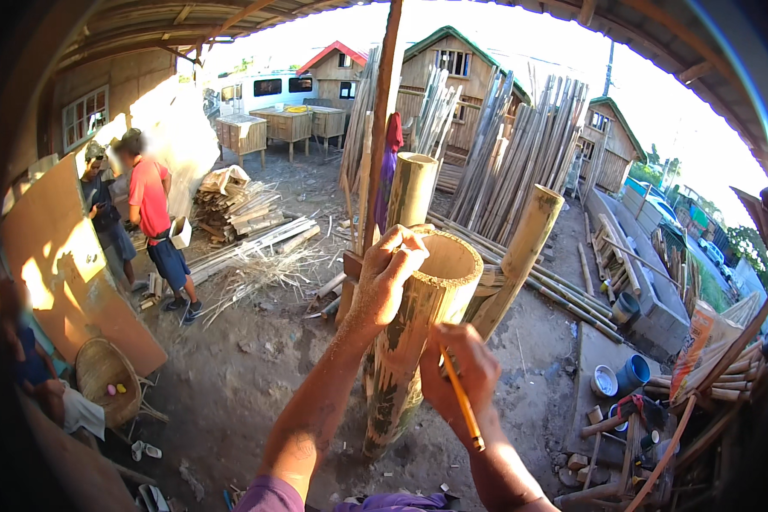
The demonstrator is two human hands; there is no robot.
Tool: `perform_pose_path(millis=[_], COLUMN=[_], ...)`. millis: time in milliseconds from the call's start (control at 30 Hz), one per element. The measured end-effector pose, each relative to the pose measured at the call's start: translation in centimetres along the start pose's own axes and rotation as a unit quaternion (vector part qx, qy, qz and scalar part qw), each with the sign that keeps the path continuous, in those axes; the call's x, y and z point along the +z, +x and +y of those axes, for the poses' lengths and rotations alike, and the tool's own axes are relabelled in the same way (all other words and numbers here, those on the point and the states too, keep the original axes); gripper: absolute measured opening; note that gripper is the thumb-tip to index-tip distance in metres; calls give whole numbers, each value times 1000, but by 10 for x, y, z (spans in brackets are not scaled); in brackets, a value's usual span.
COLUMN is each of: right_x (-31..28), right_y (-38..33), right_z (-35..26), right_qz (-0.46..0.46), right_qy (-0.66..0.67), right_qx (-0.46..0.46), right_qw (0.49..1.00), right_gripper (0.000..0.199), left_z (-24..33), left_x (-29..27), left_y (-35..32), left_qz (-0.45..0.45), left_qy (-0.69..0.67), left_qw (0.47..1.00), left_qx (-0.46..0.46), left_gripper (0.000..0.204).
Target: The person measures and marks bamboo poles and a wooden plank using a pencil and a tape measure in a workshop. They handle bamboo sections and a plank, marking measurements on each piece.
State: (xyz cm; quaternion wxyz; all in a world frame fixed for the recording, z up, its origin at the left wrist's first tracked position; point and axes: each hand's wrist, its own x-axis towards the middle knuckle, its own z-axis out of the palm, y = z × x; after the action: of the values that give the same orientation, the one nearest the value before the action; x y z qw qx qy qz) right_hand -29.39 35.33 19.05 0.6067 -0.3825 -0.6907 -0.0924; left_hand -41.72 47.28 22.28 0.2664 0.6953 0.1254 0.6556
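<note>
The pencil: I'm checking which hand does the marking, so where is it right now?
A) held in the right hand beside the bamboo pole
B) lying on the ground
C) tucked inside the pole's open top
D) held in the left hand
A: the right hand grips the orange pencil next to the thick bamboo pole, while the left hand grasps the pole's rim.
</note>
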Motion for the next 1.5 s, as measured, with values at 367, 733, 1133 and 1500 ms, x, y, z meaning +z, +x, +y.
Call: perform_pose_path(millis=[367, 733, 1133, 1500], right_x=[4, 3, 2, 183], right_y=[-30, 8, 94, 172], right_z=[10, -5, 127, 311], right_qz=[-35, 25, 134, -3], right_qy=[-18, -28, 285, 276], right_qx=[42, 3, 195, 78], right_qw=[998, 999, 929, 958], right_gripper=[15, 15, 13, 9], left_z=[6, -7, 13, -47], left_x=[3, 1, -3, -24], left_y=[-1, -1, -1, 19], left_qz=[22, 7, 5, -57], left_qy=[-107, -8, -56, -265], left_qw=[988, 1000, 986, 940], left_qx=[-108, -11, -157, -208], left_gripper=[15, 6, 13, 73])
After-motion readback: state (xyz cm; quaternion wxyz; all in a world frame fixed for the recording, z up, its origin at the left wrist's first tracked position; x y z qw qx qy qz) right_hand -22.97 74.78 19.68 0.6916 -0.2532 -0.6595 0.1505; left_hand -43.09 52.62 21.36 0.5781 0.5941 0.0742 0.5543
